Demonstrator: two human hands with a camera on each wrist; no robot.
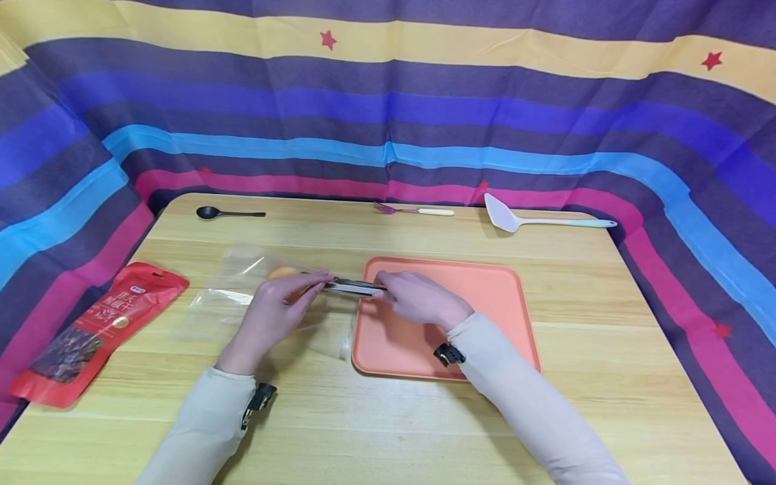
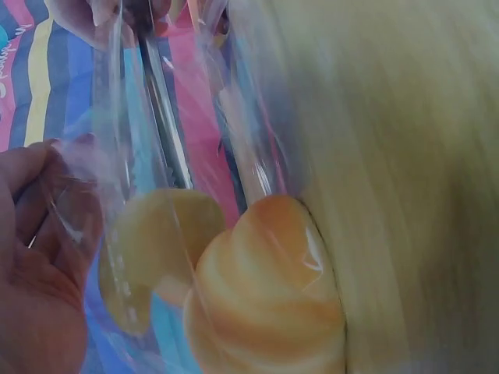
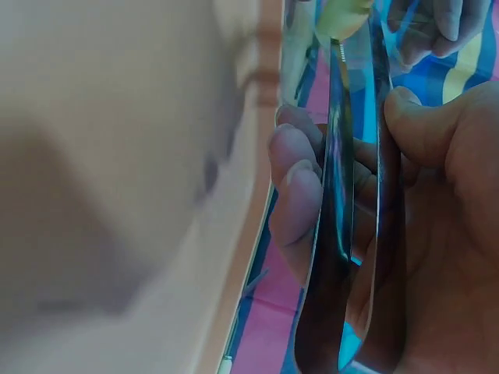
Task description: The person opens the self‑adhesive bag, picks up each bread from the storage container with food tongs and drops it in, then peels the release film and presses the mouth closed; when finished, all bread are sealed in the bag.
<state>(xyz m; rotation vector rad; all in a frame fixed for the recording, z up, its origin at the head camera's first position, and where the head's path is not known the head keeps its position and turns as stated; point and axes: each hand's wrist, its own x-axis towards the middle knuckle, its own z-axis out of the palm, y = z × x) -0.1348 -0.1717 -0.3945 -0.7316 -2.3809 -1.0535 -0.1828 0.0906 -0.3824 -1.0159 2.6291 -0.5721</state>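
My left hand (image 1: 274, 304) pinches the edge of a clear plastic bag (image 1: 233, 273) lying on the table left of the tray. Inside the bag, the left wrist view shows a twisted golden bread roll (image 2: 269, 288) and a paler, tan bread-like piece (image 2: 160, 245) beside it. My right hand (image 1: 418, 296) grips metal tongs (image 3: 335, 195), thumb on one arm and fingers on the other. The tongs point left, into the bag's mouth. Their tips reach the paler piece; whether they clamp it, I cannot tell.
A pink tray (image 1: 479, 303) lies under my right hand. To the left is a red snack pouch (image 1: 103, 330). Along the back edge lie a black spoon (image 1: 227, 213), a fork (image 1: 418, 210) with a white handle, and a pale spatula (image 1: 545, 219).
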